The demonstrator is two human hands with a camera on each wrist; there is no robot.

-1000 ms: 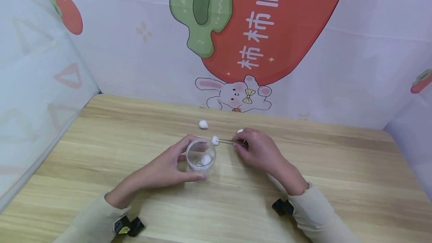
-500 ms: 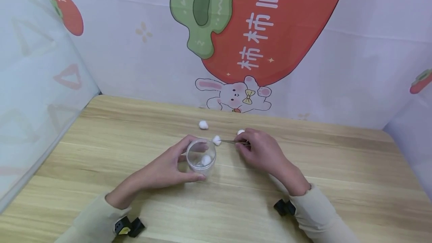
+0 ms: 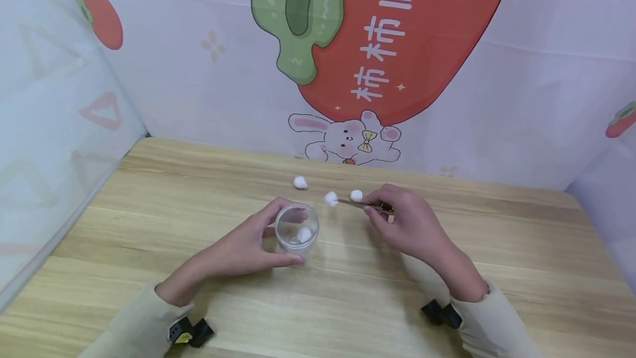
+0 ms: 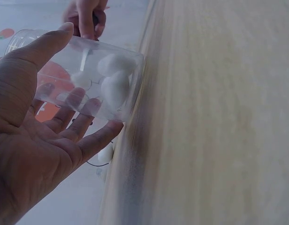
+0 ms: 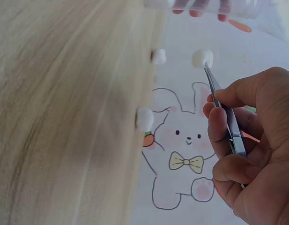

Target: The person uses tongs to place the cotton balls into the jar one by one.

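My left hand grips a clear plastic jar, which stands upright on the table with its mouth open. Thumb and fingers lie on opposite sides of it. At the bottom, white cotton balls show through the wall in the left wrist view. Between thumb and fingers, my right hand holds metal tweezers. Their tips hold a cotton ball above the table, to the right of the jar's rim and apart from it.
Two loose cotton balls lie on the wooden table behind the jar: one further left, one close to the right fingers. A printed cloth backdrop rises along the table's back edge.
The right hand has moved right, carrying the tweezers and cotton ball away from the jar's rim. The loose cotton ball near its fingers is more exposed. The left hand and jar stay put.
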